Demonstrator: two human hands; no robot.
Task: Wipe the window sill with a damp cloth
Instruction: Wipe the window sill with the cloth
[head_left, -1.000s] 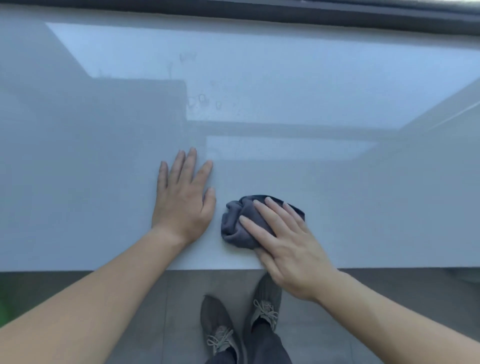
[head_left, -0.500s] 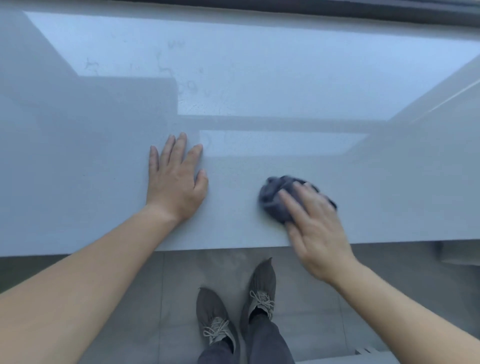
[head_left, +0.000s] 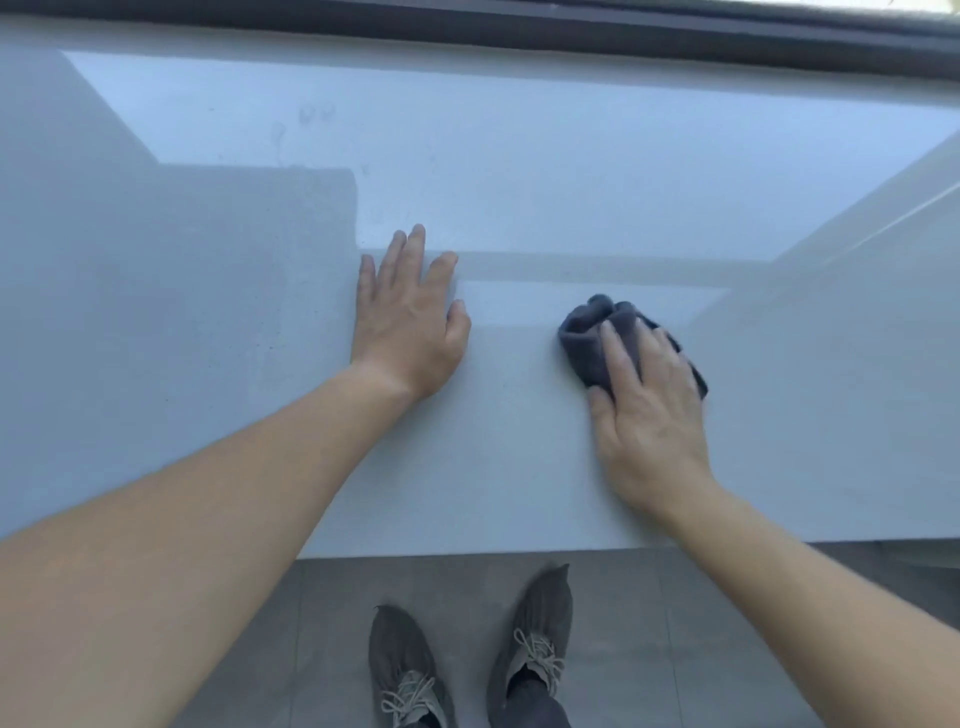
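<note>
Your right hand lies flat on the cloth, fingers straight and together and pressing down, not curled round it. The thumb sits at the cloth's near left edge.

The cloth is dark grey and bunched. It sits on the window sill, right of centre in the near half, with its far folds showing past your fingertips.

Your left hand is palm down on the bare sill, fingers extended and slightly spread, holding nothing. It is well apart from the cloth, to the cloth's left.

The sill is pale grey, glossy and deep. A bright reflected patch covers the far half, and faint ring-shaped smudges show far left of centre.

A dark window frame runs along the sill's far edge. Below the near edge are grey floor tiles and your two grey laced shoes.
</note>
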